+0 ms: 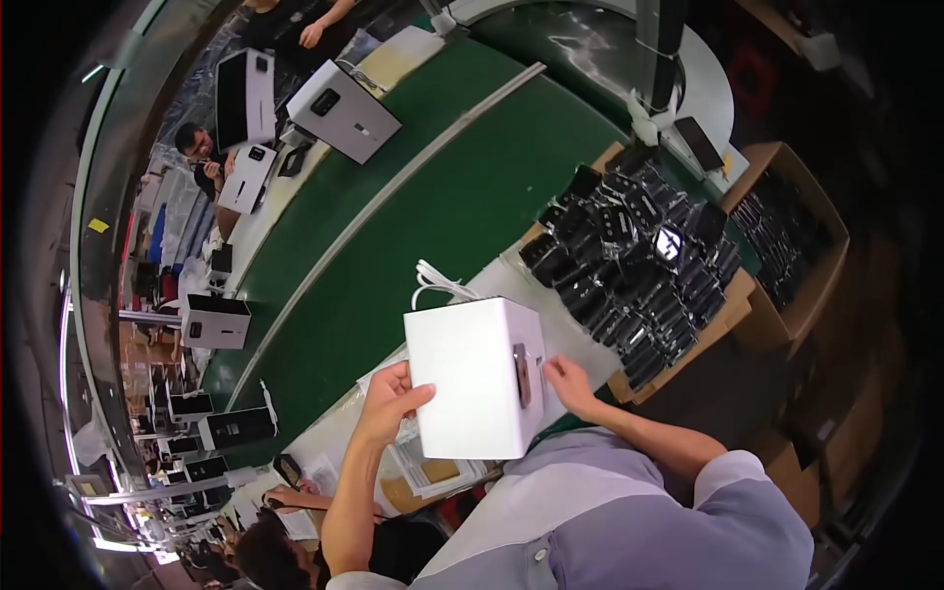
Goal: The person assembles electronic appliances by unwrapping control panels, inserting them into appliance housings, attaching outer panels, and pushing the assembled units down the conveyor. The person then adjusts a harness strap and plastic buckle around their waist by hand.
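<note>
A white box-shaped appliance (462,379) is in front of my body, tilted a little, with a dark oval panel (522,376) on its right side. My left hand (390,401) grips its left side, thumb on the white face and fingers behind the edge. Close to the panel side is my right hand (567,386), its fingers curled together near a small slot; whatever they hold, if anything, is hidden. Behind the appliance a white cable (442,283) loops upward.
Plastic-wrapped black parts (629,256) are heaped on cardboard at the right, beside an open carton (826,256) of similar parts. A green conveyor (393,226) curves past, with a metal divider (393,185). Similar white appliances (339,113) stand across it. Other people work nearby.
</note>
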{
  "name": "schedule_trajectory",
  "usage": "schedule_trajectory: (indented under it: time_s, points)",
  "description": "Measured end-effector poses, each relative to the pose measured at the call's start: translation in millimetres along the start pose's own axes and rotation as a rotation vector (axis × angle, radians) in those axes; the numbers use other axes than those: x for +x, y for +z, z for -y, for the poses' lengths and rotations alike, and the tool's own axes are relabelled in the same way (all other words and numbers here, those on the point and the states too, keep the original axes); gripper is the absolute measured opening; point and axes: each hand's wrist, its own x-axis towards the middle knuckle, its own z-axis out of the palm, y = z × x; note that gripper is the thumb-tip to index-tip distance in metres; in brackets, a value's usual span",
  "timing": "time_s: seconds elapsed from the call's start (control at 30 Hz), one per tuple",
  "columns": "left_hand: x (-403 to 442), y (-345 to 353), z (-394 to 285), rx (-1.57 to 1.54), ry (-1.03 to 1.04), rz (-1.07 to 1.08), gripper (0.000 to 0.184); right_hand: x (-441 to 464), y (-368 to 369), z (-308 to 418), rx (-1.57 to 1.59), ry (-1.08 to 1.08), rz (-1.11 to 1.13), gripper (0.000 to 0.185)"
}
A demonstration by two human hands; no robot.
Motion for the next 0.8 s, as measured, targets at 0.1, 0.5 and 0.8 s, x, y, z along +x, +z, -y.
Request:
schedule_trajectory:
  time_s: [0.1, 0.5, 0.8]
  points:
    - [9.9, 10.8, -22.2, -0.017, 0.009, 0.069, 0.028, 17.0, 14.6, -46.9, 0.046, 0.186, 0.047, 0.033]
    - [22.7, 103.8, -60.1, 0.11, -0.009, 0.092, 0.016, -25.6, -80.9, 151.0, 1.133, 0.309, 0.008, 0.08]
    - [88.6, 52.4, 73.9, 0.228, 0.502, -0.474, 0.055, -52.8, -107.8, 141.3, 1.026, 0.254, -0.104, 0.068]
